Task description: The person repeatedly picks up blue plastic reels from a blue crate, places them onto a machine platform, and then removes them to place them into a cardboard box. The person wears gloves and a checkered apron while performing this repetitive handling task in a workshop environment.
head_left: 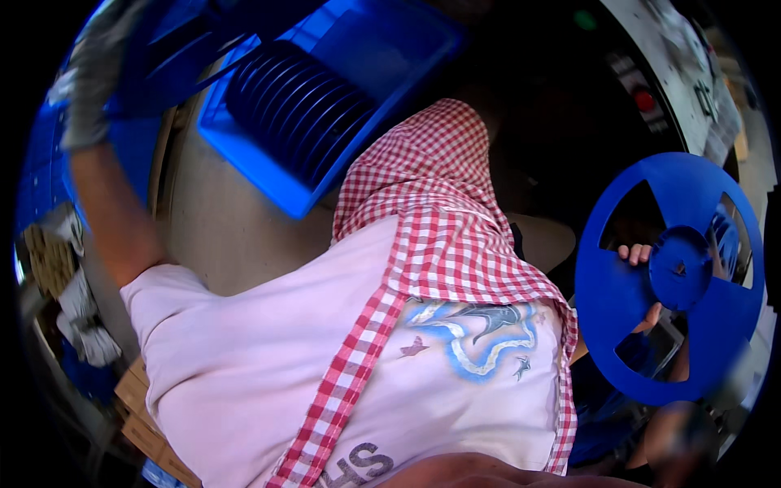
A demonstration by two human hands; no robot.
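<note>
On the right, a large blue plastic reel flange (606,313) with open windows and a round hub stands tilted. Bare fingers and a thumb curl around its hub from behind; I take this as my right hand (635,254), most of it hidden by the reel. At the upper left, my left arm reaches up and away, its hand (91,77) in a grey-white glove. Motion smears those fingers beside a dark blue spoked piece (183,49), so the grip is unclear. Below that piece, a blue crate (264,183) holds a row of several dark blue discs (297,106) standing on edge.
A pale work surface with a red button (643,100) lies at the upper right. Gloves or cloths (85,317) hang at the far left, above cardboard boxes (146,415). Another bare arm (663,439), possibly someone else's, shows at the lower right. Checked apron fabric covers my lap.
</note>
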